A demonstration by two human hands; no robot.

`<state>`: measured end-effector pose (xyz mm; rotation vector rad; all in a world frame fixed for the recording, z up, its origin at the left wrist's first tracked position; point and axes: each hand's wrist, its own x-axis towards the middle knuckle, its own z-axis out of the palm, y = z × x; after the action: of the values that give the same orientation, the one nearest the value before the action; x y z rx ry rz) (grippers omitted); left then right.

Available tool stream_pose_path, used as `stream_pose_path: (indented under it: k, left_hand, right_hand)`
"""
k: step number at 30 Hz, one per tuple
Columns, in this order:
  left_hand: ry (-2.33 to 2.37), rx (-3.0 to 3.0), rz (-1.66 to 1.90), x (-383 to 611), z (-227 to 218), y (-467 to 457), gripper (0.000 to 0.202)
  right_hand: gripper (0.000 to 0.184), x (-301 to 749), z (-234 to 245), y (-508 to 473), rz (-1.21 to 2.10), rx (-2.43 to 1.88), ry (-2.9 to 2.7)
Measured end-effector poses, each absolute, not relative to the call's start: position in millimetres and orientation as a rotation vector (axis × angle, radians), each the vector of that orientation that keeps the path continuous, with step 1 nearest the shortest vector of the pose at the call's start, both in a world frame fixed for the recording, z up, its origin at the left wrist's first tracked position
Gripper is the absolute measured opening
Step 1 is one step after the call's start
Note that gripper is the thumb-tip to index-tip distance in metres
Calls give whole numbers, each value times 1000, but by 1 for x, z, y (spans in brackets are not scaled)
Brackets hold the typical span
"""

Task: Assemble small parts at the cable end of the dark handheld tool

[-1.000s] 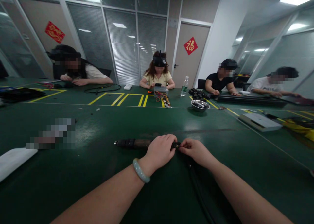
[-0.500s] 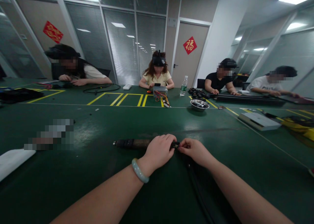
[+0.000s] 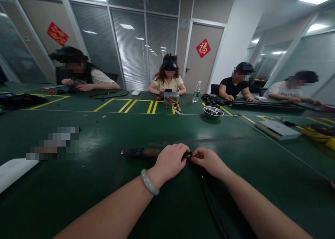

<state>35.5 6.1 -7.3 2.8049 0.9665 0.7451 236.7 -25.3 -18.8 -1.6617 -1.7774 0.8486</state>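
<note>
A long dark cylindrical tool [image 3: 150,153] with a brownish middle and a small metal tip lies across the green table, tip to the left. My left hand [image 3: 172,158], below a pale green bangle, wraps over its right part and covers it. Just past those fingers, the tool's small, uneven end [image 3: 187,155] shows. There my right hand [image 3: 206,160] is closed in a pinch at that end; whatever sits between the fingertips is too small to name. A black cable [image 3: 209,197] runs from beneath my right hand toward me.
The green table [image 3: 104,183] carries a metal bowl [image 3: 213,111] of small parts, a water bottle [image 3: 196,91], a grey box with coloured wires [image 3: 171,98] and a flat white box [image 3: 278,129]. Several people sit across. Another object at the left is blurred out.
The view has shifted very slightly. Both hands keep the same hold at the tool's right end.
</note>
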Motion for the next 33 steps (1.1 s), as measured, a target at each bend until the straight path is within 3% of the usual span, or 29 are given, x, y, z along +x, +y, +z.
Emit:
stream_pose_path:
  k: [10,18,33]
  left_hand:
    - [946,2828,729,35,-6,6,11]
    - [1026,2775,698,35,-5,4,22]
    - [969,2871,617,34,8,-1,13]
  right_hand:
    - [15,237,-19,-26,859,-1652,-1774]
    - [15,236,-16,-26,833,-1678,-1780]
    - [15,234,-21,-27,795,-1631,-1755]
